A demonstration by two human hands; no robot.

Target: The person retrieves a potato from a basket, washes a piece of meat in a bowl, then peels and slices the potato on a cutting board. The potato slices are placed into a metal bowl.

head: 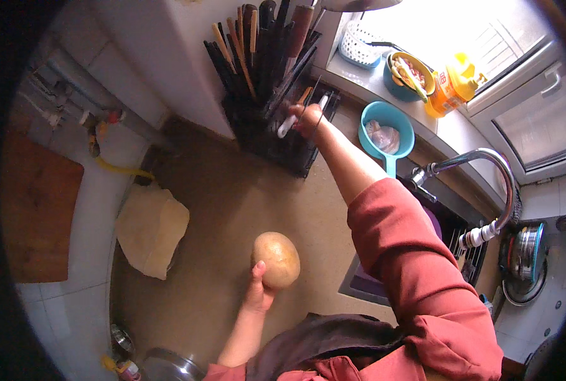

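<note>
In my left hand (260, 290) I hold a large round potato (276, 260), with the thumb on its near side, above the brown countertop (216, 209). My right hand (307, 116) reaches far forward to a black utensil rack (287, 147). A white-handled tool (287, 127) lies across the right fingers, which look curled around it; its working end cannot be made out. Beside the hand stand a second white handle and a brown wooden one. Chopsticks (235, 52) and knives with dark and brown handles crowd the holder behind.
A teal strainer (363, 125) holding a plastic bag stands right of the rack. The sink and its chrome faucet (504, 176) are at right. On the windowsill stand a white basket (359, 43), a bowl of food and a yellow bottle (449, 88). A pale flat sheet (152, 228) lies left.
</note>
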